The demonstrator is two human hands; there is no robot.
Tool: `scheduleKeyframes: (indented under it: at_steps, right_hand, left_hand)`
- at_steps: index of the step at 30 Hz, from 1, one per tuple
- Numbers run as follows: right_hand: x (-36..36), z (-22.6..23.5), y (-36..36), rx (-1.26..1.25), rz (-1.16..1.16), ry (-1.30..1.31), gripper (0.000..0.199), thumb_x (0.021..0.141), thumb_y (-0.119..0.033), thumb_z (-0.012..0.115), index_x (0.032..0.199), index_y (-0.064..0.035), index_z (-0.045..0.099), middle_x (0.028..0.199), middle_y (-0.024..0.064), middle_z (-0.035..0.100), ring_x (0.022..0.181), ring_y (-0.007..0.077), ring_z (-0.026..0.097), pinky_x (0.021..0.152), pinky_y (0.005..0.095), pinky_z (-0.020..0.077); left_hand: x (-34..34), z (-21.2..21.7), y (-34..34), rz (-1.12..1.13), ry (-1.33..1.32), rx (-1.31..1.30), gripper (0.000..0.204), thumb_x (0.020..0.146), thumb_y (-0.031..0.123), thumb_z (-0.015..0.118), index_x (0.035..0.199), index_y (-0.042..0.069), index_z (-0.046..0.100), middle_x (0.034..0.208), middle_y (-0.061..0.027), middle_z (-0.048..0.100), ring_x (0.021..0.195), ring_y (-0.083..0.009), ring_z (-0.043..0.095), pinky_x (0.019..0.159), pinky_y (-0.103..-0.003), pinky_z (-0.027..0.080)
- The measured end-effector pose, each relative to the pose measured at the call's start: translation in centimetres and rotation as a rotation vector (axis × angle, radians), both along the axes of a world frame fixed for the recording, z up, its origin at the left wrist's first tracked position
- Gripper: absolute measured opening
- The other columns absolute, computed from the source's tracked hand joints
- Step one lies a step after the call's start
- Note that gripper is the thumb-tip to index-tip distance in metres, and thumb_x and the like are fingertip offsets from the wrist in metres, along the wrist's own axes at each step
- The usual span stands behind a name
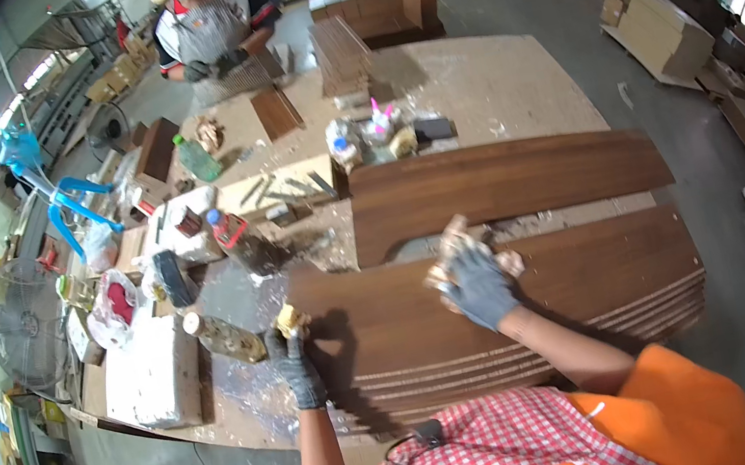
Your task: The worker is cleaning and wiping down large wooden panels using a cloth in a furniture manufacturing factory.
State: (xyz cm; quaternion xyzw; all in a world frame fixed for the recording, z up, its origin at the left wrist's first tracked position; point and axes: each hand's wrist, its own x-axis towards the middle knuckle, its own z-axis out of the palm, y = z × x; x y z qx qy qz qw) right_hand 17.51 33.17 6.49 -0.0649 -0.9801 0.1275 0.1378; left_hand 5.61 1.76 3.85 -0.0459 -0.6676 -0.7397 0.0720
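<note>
My right hand [483, 291], in a grey glove, presses a crumpled light-brown rag [455, 231] against the top of a stack of dark brown wood-grain panels [377, 316]. The rag pokes out around the fingers. At the left end of the stack my left hand [299, 370], also gloved, grips a small yellowish sponge-like piece [291, 319] between thumb and fingers. Close beside it, a clear bottle with a white cap [230, 337] leans over on the table. Beyond the stack is another brown panel [502, 178] with a curved cutout on its near edge.
A red-capped-looking drink bottle with a blue top [240, 241], a green bottle [198, 159] and a white foam block [150, 373] stand to the left. Small bottles [366, 136] cluster beyond the far panel. Across the table [505, 80], another person [216, 36] handles a panel.
</note>
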Motion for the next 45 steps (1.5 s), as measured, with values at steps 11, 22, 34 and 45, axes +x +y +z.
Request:
scheduleKeyframes:
  at_steps: [11, 22, 34, 45]
  right_hand:
    - [-13.7, -2.3, -13.6, -0.174, 0.351, 0.083, 0.061, 0.087, -0.038, 0.049, 0.131, 0.0044, 0.045, 0.144, 0.0239, 0.034, 0.136, 0.0380, 0.028, 0.112, 0.0485, 0.0173]
    - [10.7, -0.8, 17.8, 0.433, -0.419, 0.097, 0.078, 0.065, -0.042, 0.070, 0.121, 0.0070, 0.047, 0.117, 0.0256, 0.048, 0.114, 0.0361, 0.044, 0.091, 0.0453, 0.0386]
    - [21.3, 0.8, 14.4, 0.212, -0.499, -0.036, 0.051, 0.091, -0.033, 0.047, 0.128, 0.0009, 0.046, 0.134, 0.0233, 0.044, 0.132, 0.0388, 0.032, 0.107, 0.0526, 0.0218]
    - [35.6, -2.9, 31.8, 0.090, -1.114, 0.137, 0.042, 0.095, -0.027, 0.045, 0.130, -0.0066, 0.049, 0.133, 0.0146, 0.049, 0.122, 0.0334, 0.046, 0.103, 0.0444, 0.0325]
  left_hand:
    - [-0.4, -0.7, -0.8, -0.055, -0.011, 0.077, 0.026, 0.092, 0.015, 0.053, 0.114, 0.001, 0.053, 0.103, -0.0072, 0.060, 0.092, -0.0155, 0.058, 0.085, -0.030, 0.047]
    - [-3.4, -3.8, -3.2, -0.032, 0.015, -0.094, 0.019, 0.092, 0.012, 0.054, 0.108, 0.002, 0.054, 0.101, -0.0078, 0.060, 0.091, -0.0178, 0.056, 0.083, -0.032, 0.048]
    - [-17.5, -7.2, -5.9, -0.091, 0.019, -0.431, 0.034, 0.096, 0.023, 0.047, 0.113, -0.003, 0.061, 0.110, -0.0114, 0.065, 0.098, -0.0215, 0.062, 0.088, -0.033, 0.049]
    - [-15.9, -6.6, -1.8, 0.042, 0.023, -0.485, 0.042, 0.097, 0.028, 0.042, 0.112, -0.006, 0.060, 0.109, -0.0166, 0.065, 0.095, -0.0264, 0.063, 0.085, -0.036, 0.051]
